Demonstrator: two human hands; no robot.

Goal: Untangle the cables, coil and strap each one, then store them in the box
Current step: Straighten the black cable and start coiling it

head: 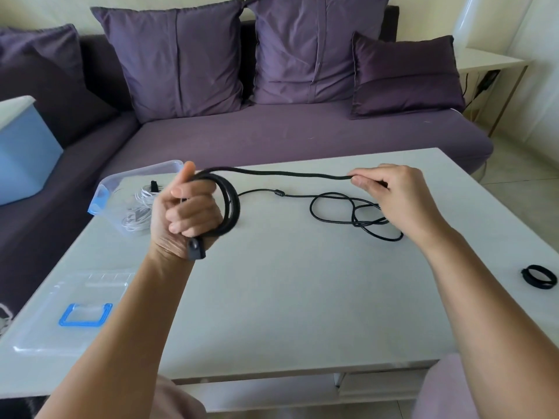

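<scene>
My left hand (184, 213) grips a partly wound coil of thick black cable (231, 204) above the white table; a dark plug end hangs by my wrist. The cable's free length runs right to my right hand (390, 195), which pinches it between thumb and fingers. A thinner black cable (335, 207) lies in loose loops on the table under my right hand. A clear plastic box (121, 189) with blue clips stands at the table's far left and holds a coiled white cable (137, 213). A black strap ring (540, 276) lies at the right edge.
The box's clear lid (75, 313) with a blue handle lies at the table's (287, 297) near left corner. A purple sofa (272, 134) with cushions stands behind the table. A light blue bin (24, 152) sits on the sofa at left.
</scene>
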